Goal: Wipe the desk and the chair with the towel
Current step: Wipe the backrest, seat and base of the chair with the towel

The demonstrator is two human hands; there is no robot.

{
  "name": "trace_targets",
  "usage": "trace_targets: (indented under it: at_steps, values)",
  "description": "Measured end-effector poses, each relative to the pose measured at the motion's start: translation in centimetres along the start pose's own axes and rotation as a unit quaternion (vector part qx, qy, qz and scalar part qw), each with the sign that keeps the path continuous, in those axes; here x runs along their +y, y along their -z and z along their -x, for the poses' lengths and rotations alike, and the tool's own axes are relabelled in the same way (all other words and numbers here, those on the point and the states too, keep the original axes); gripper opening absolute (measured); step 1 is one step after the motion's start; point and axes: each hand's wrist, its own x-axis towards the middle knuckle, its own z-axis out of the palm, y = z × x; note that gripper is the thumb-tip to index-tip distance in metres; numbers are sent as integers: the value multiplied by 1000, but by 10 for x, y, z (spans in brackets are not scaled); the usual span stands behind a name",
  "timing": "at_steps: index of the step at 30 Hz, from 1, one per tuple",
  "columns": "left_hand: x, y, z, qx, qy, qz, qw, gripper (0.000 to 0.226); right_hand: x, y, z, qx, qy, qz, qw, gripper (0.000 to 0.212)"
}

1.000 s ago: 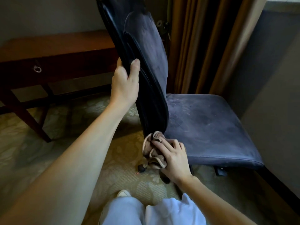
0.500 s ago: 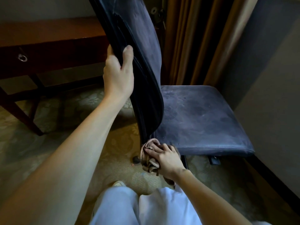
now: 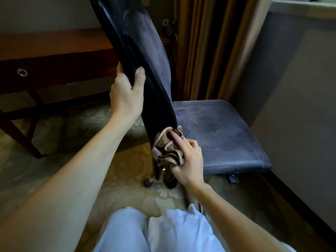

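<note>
The left hand (image 3: 125, 95) is gripping the left edge of the back (image 3: 138, 51) of the chair (image 3: 218, 131), with the thumb on the front face and the fingers (image 3: 119, 69) wrapping behind. The right hand (image 3: 189, 160) is holding the bunched towel (image 3: 167, 150) against the foot of the back, just beside the seat, its fingers (image 3: 177, 140) curling round the cloth.

The chair is sitting on casters (image 3: 148, 182), so a hard rub this low could be sending it rolling or twisting away if the left grip is slackening. A loose tail of towel is hanging near the caster and may be snagging there. Because the towel is bunched, only a small patch is touching, so strips of the chair risk being missed. The desk (image 3: 54, 44) is standing far left, well apart from the towel.

Counting: one chair, one towel, one desk with one ring pull (image 3: 22, 72), two hands, and seemingly two casters, though the dim light is making that unsure.
</note>
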Motion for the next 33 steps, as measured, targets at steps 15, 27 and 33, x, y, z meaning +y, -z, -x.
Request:
trace_targets:
  at_steps: [15,27,33]
  values:
    - [42,52,-19,-192,118,46,973,51,-133,81,-141,126,-15,-199,972,92]
    - [133,74,-191,-81,96,24,992,39,-196,70,-295,68,94,-127,985,71]
    - [119,46,-195,-190,68,-258,945,57,-155,35,-292,-28,21,-153,988,47]
